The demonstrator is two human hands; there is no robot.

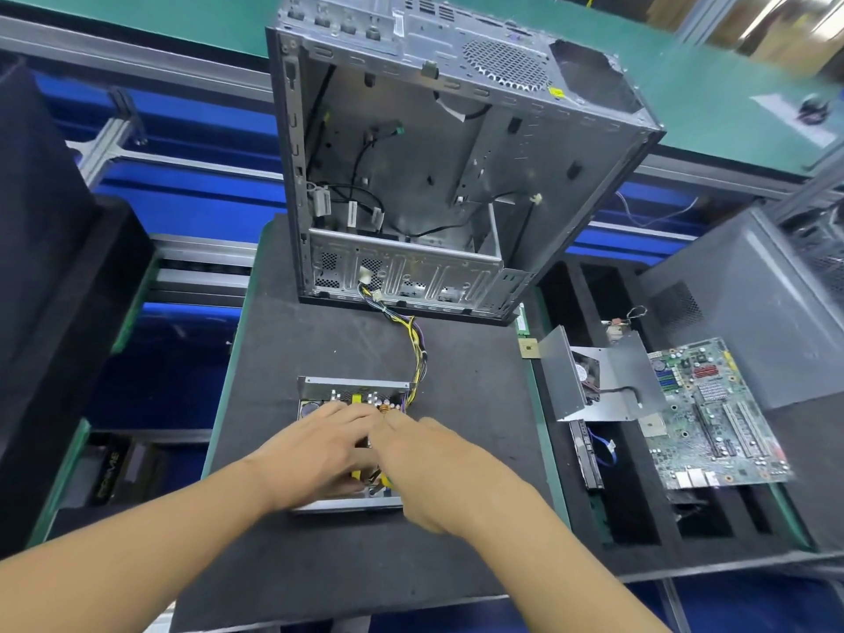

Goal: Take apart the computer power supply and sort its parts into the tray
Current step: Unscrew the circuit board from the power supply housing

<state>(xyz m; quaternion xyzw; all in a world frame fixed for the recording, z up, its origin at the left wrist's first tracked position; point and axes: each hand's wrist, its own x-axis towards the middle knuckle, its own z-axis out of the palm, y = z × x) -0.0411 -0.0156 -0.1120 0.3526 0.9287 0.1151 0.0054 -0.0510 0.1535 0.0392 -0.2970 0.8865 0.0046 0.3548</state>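
Digging into the opened PSU [351,385], lid [616,381] already in the tray [635,495], guts [365,398] not out yet. Resting left hand [315,445] flat on top, curling right hand [422,463] in, grip unclear.

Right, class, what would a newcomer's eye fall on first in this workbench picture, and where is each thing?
The big grey metal computer case, open and largely empty, stands at top centre on the dark mat. Below it, the left hand and right hand reach into the opened silver power supply, whose yellow-and-black wire bundle runs up to the case. A green motherboard lies at the right.
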